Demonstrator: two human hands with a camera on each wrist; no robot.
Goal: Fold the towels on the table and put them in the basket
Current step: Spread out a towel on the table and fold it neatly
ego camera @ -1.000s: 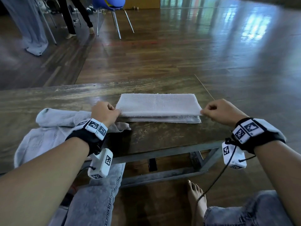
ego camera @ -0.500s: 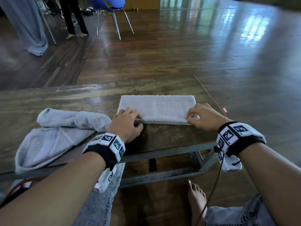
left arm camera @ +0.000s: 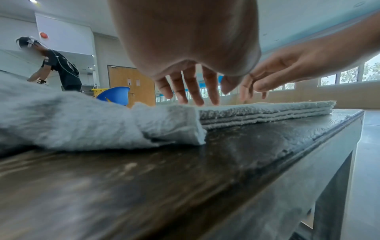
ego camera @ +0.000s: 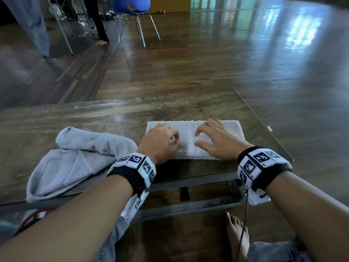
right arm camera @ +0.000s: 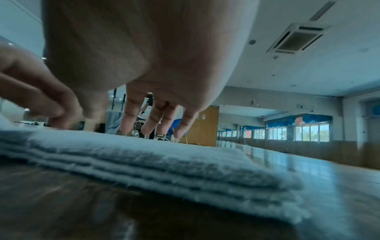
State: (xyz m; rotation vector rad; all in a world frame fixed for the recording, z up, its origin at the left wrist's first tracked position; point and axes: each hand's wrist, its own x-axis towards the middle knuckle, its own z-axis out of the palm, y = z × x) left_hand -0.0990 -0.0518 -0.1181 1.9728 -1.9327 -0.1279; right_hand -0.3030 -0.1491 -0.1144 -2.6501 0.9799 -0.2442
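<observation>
1. Both hands have moved inward from the folded towel's point(ego camera: 192, 138) ends toward its middle since half a second ago.
2. The left hand point(ego camera: 159, 143) and right hand point(ego camera: 217, 143) lie on it, fingers straight and spread, gripping nothing; fingertips point(left arm camera: 213, 100) touch its top.
3. The towel lies flat near the table's point(ego camera: 113, 114) front right edge.
4. A loose towel point(ego camera: 75, 157) lies crumpled just left.

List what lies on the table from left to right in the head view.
Crumpled towel → left hand → right hand, both hands resting on the folded towel, whose right end comes last.
</observation>
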